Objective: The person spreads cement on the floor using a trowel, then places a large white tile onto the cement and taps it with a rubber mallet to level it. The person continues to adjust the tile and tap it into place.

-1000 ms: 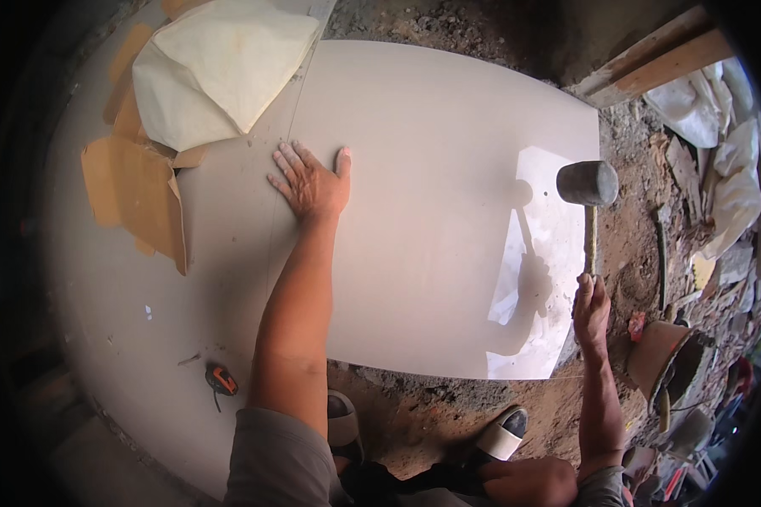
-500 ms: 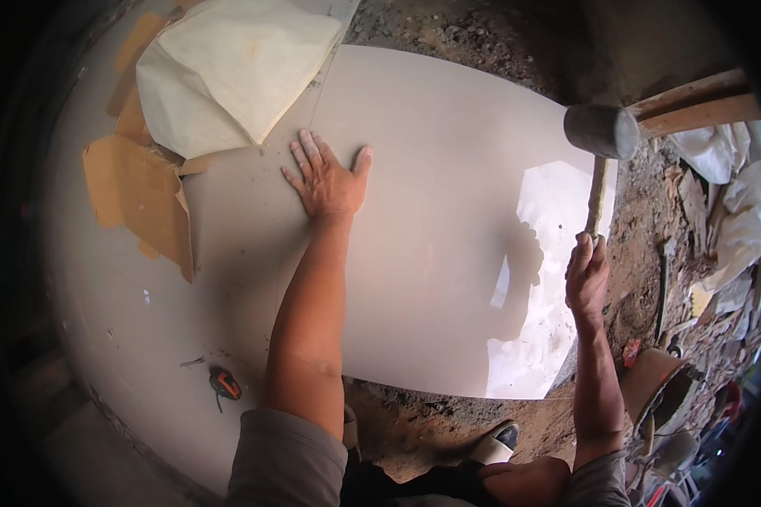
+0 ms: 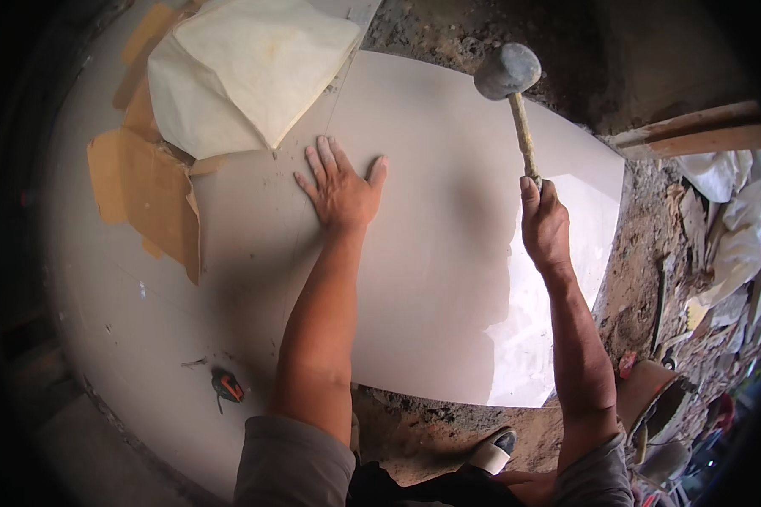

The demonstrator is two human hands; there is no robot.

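On the large pale tile (image 3: 431, 321), resting the left hand (image 3: 347, 196) palm down, released and flat, with fingers and thumb splayed close to the thin seam beside the neighbouring pale slab (image 3: 161, 338). In the air above the right part of the tile, gripping the wooden handle (image 3: 524, 139) of a grey-headed mallet (image 3: 507, 72) in the clenched right hand (image 3: 548, 226).

Compared with half a second ago, holding the mallet farther forward and to the left, away from the timber (image 3: 702, 131), with its head now seen against the tile's far edge and the dark soil (image 3: 431, 29) beyond. Also reaching farther in with the right hand, across the bright patch, and tilting the handle leftward at the top instead of slightly rightward. Keeping the left hand at the same spot, near the lower corner of a cream sack (image 3: 245, 76).

Farther left, overlapped by the sack, folded brown cardboard (image 3: 148, 186); nearer, on the slab, a black-and-orange tape measure (image 3: 227, 386). At lower right, amid rubble, a tipped bucket (image 3: 647, 389); above it, crumpled white sheeting (image 3: 736, 190).
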